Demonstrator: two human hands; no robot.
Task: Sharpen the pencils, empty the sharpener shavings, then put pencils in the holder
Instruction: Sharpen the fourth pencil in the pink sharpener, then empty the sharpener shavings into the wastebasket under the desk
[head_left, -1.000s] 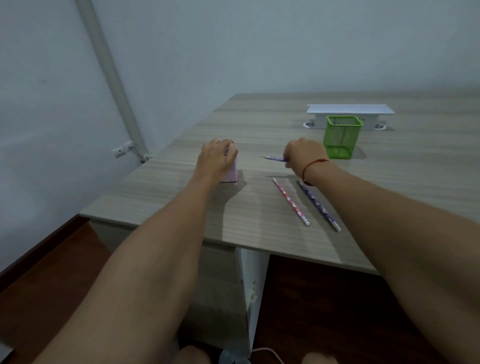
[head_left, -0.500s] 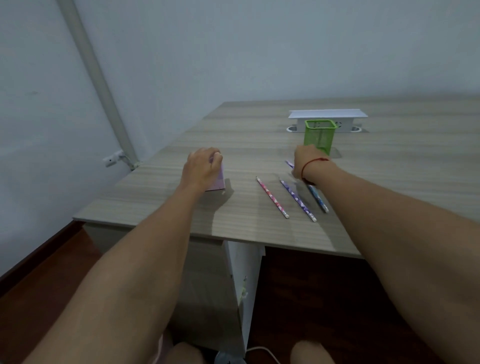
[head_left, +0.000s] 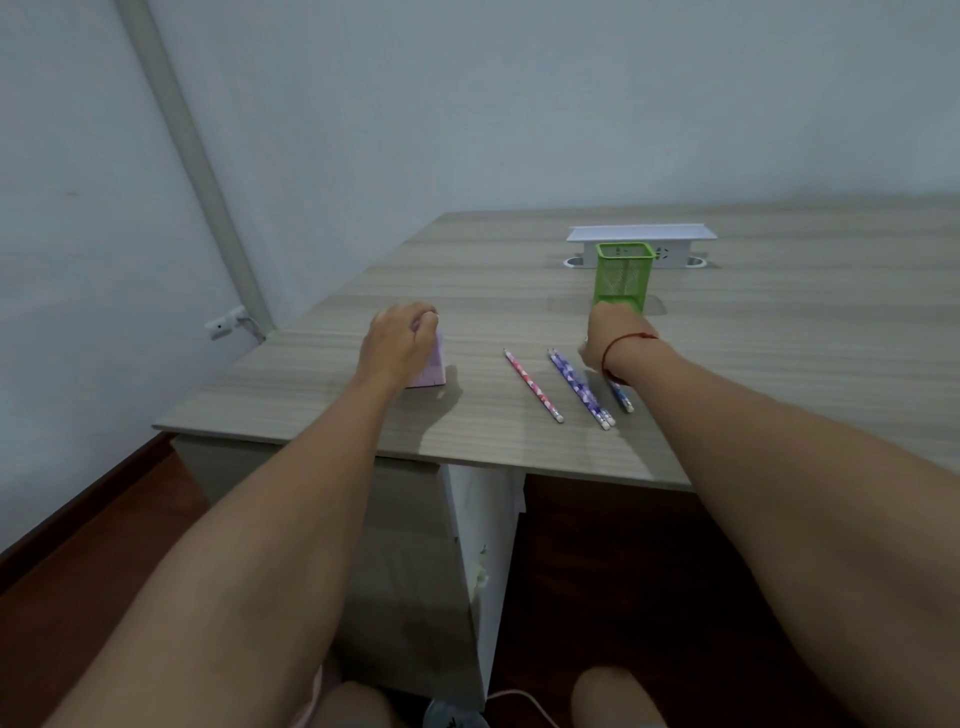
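I sit at an office-style desk (head_left: 779, 353) with a pale wood-grain top and a raised white socket box (head_left: 641, 233) set into it. Around it are bare pale walls (head_left: 519, 104) and a dark wooden floor (head_left: 78, 519).

No legible text. Markings on the white socket box (head_left: 670, 253) toward the counter's (head_left: 779, 374) far edge are too small to read.

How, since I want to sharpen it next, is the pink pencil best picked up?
Pinch the pink pencil at mid-shaft from above, fingers across its width: it lies flat on the desk, apart from the purple pencils, with bare wood either side.
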